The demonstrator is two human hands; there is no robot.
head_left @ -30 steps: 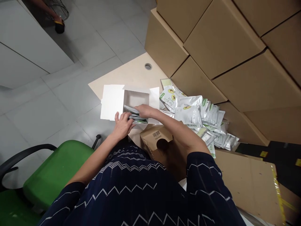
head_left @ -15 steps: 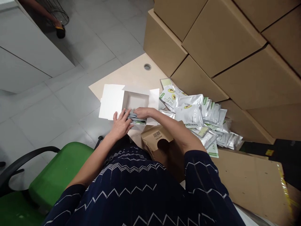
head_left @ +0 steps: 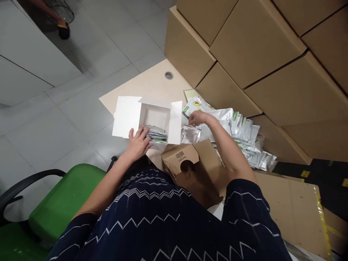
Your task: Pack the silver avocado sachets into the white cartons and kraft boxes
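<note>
An open white carton (head_left: 159,117) lies on the beige desk corner (head_left: 146,85), with a few silver sachets (head_left: 156,133) stacked inside at its near end. My left hand (head_left: 138,142) rests on those sachets at the carton's near edge, fingers stretched over them. My right hand (head_left: 198,117) is over the pile of silver and green avocado sachets (head_left: 239,132) to the right of the carton, fingers curled on a sachet at the pile's left end.
Large brown cardboard boxes (head_left: 252,47) are stacked behind and right of the pile. A small brown box with a barcode and cut-out hole (head_left: 190,166) sits near my body. A flat cardboard sheet (head_left: 293,210) lies at right. A green chair (head_left: 62,203) stands at left.
My right hand has left the carton and moved right onto the sachet pile. My left hand has stayed on the sachets in the carton.
</note>
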